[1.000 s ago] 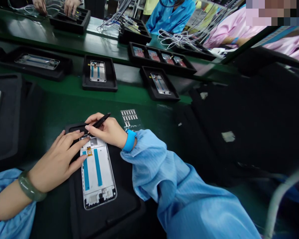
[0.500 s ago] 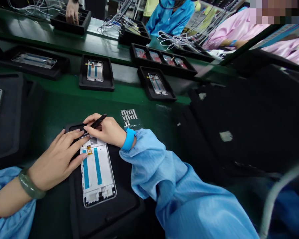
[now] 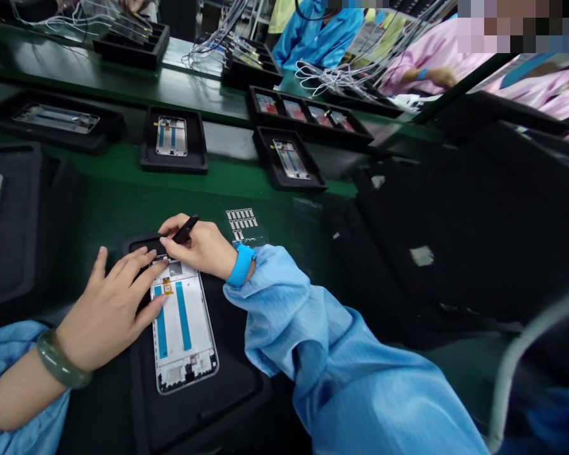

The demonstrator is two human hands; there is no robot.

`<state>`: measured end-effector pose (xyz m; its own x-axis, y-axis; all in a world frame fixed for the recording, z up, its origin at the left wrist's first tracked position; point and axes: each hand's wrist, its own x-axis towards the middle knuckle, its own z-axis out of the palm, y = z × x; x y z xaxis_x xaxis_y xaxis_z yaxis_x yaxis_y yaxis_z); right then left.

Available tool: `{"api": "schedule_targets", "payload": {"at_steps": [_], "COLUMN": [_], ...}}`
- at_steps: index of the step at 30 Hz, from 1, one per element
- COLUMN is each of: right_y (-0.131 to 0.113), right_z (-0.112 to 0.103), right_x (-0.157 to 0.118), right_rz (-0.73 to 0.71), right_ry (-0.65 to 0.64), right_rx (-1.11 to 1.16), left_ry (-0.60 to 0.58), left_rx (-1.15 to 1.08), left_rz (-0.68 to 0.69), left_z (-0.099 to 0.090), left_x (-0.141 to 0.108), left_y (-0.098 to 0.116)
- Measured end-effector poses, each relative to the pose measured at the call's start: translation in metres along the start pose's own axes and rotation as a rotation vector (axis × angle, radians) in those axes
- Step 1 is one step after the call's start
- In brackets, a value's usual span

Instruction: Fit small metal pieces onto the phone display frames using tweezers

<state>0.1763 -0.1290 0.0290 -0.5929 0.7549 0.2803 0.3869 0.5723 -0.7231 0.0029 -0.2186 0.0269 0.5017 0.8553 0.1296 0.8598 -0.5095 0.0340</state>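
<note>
A silver phone frame (image 3: pixel 196 325) with two blue adhesive strips and a small orange flex cable (image 3: pixel 167 287) lies on a black foam tray (image 3: pixel 237 373) in front of me. My left hand (image 3: pixel 109 300) rests with its fingers spread over the frame's upper left edge, fingertips touching it. In my right hand (image 3: pixel 201 249) is a slim black pen-like tool (image 3: pixel 186 230), pinched between thumb and fingers at the frame's top end. The tool's tip is hidden by my fingers. Just beyond my right wrist lies a clear sheet of small metallic stickers (image 3: pixel 241 219).
More phone frames lie in black trays (image 3: pixel 196 151) along the green bench (image 3: pixel 109 196). Stacked black foam trays (image 3: pixel 469 234) fill the right side. A pale curved tube (image 3: pixel 502 379) rises at lower right. Across the bench, people work beside white cables (image 3: pixel 332 76).
My left little finger has lifted and spread away from the others. My right hand keeps its pinch on the tool at the frame's top. The whole view has shifted slightly.
</note>
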Motion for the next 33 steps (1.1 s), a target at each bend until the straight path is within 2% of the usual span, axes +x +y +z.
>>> {"api": "schedule_targets", "payload": {"at_steps": [3,6,8,10,13,16,19,22,24,26,30,33], "right_y": [0.000,0.001,0.004,0.009,0.020,0.030,0.035,0.036,0.039,0.046,0.074,0.099], "right_z": [0.002,-0.009,-0.023,-0.035,-0.043,-0.038,-0.035,-0.038,-0.044,-0.054,-0.080,-0.095], "right_x": [-0.001,0.000,0.002,0.005,0.009,0.012,0.015,0.017,0.017,0.018,0.025,0.034], "right_rz": [-0.092,-0.109,-0.098,-0.090,-0.066,-0.064,-0.087,-0.113,-0.102,-0.016,0.365,0.556], "right_ry": [-0.036,0.050,0.122,0.102,-0.101,-0.253,-0.271,-0.280,-0.283,-0.252,-0.033,0.126], "right_rx": [-0.037,-0.060,-0.161,-0.357,-0.604,-0.691,-0.715,-0.718,-0.722,-0.715,-0.651,-0.633], "left_ry": [-0.001,-0.014,-0.033,-0.072,-0.105,-0.047,-0.045,-0.081,-0.094,-0.083,-0.018,0.003], "left_rx": [0.034,0.094,0.117,0.096,0.063,0.149,0.190,0.212,0.220,0.232,0.268,0.306], "left_rz": [0.022,0.050,0.068,0.067,-0.068,-0.252,-0.319,-0.350,-0.343,-0.331,-0.318,-0.277], "left_z": [0.001,0.000,-0.004,-0.013,-0.028,-0.027,-0.010,0.002,-0.002,-0.016,-0.059,-0.087], "left_x": [0.001,-0.002,-0.003,0.005,0.045,0.112,0.173,0.201,0.204,0.200,0.182,0.158], "left_y": [0.001,0.004,0.005,0.002,-0.010,-0.030,-0.053,-0.075,-0.083,-0.087,-0.077,-0.058]}}
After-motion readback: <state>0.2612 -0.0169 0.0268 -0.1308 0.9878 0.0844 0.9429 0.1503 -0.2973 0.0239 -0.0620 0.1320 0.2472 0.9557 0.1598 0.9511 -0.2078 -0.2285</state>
